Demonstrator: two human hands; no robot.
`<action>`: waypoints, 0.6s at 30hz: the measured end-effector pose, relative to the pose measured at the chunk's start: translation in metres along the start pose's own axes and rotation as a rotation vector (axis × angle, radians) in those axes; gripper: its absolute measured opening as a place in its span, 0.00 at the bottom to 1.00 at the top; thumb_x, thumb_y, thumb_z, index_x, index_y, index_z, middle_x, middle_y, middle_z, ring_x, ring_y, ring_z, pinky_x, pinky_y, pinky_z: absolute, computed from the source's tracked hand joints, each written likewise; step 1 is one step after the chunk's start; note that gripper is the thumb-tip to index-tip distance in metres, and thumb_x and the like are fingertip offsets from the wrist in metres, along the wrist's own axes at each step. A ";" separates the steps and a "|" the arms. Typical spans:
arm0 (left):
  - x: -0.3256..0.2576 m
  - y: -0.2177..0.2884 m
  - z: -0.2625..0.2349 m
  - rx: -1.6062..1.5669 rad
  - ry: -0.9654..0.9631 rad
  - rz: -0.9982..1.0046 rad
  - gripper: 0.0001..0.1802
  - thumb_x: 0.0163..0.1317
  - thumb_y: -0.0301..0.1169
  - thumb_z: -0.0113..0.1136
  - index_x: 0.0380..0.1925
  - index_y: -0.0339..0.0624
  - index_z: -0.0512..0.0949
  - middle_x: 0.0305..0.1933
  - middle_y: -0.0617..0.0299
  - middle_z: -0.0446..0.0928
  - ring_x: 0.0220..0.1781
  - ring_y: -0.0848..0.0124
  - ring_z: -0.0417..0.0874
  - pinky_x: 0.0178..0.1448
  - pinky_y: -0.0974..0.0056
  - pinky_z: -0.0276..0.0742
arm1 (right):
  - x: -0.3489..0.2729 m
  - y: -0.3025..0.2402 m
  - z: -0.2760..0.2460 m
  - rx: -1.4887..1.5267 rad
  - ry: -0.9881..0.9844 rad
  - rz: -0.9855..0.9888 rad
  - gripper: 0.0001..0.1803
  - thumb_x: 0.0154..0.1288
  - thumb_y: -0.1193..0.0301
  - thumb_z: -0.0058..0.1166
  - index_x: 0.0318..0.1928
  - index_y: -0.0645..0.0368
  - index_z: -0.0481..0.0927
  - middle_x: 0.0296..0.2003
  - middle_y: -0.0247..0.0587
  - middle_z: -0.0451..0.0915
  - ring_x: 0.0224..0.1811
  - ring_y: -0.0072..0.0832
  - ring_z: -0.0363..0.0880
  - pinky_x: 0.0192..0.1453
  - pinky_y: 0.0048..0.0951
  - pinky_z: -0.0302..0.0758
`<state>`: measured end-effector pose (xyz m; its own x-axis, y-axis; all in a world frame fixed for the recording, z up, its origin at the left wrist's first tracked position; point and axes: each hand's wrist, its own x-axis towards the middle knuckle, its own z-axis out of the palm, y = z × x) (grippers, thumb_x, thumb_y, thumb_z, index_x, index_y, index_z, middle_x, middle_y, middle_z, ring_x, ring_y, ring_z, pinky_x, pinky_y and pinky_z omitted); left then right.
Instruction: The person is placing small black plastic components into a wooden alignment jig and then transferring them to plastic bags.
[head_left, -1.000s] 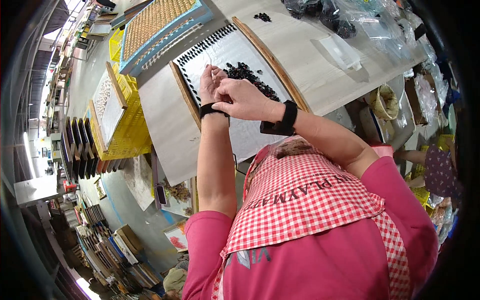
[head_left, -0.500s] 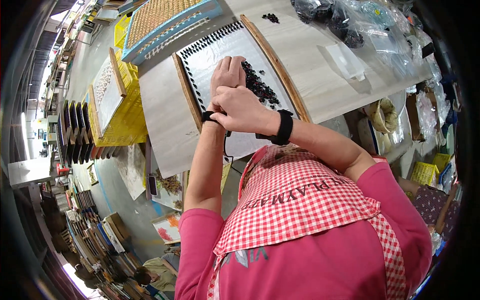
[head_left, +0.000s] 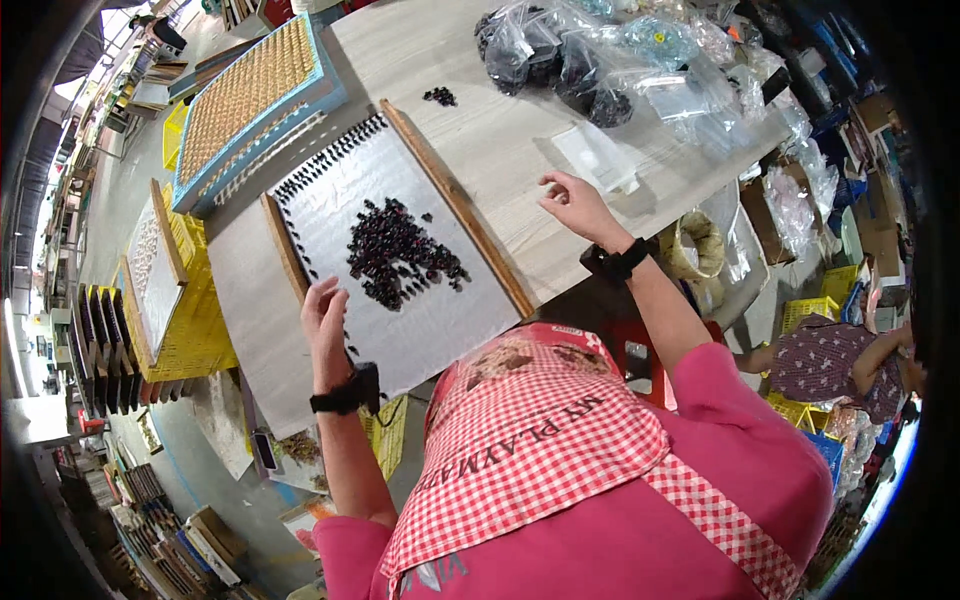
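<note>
Above the left edge of a white-sheeted board (head_left: 440, 330), my left hand (head_left: 325, 308) is raised with loosely bent fingers and holds nothing. My right hand (head_left: 582, 210) hovers over the table to the right of the board, its fingers loosely curled and nothing seen in them. A heap of small dark, shiny pieces (head_left: 395, 255) lies in the middle of the sheet. Similar pieces stand in neat rows (head_left: 325, 160) along its far edge and in a line down the left side. Wooden strips flank the board, one at the right (head_left: 460, 210) and one at the left (head_left: 284, 245).
A blue-edged tray of tan pieces (head_left: 255, 90) stands at the far left, near a yellow crate (head_left: 200, 325). Clear plastic bags (head_left: 590, 65), some with dark contents, crowd the far right. A small dark cluster (head_left: 440, 96) and a white sheet (head_left: 595, 155) lie on the table.
My hands have parted: my right hand has let go of my left wrist and moved right, my left toward the board's left edge. The dark heap is uncovered; the view has shifted.
</note>
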<state>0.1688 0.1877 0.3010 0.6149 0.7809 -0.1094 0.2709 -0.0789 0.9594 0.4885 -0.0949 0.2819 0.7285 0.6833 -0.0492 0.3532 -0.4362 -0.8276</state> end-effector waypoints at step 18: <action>-0.111 -0.016 0.022 -0.022 -0.150 -0.433 0.17 0.67 0.34 0.57 0.53 0.38 0.75 0.41 0.63 0.81 0.42 0.77 0.79 0.46 0.71 0.73 | 0.028 0.117 -0.077 0.118 -0.182 0.519 0.15 0.60 0.77 0.46 0.48 0.64 0.75 0.27 0.43 0.78 0.16 0.27 0.76 0.13 0.28 0.73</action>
<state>0.1130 0.0887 0.2923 0.5496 0.6403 -0.5366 0.5117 0.2498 0.8221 0.5952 -0.1722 0.2264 0.6726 0.4913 -0.5535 -0.0998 -0.6809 -0.7256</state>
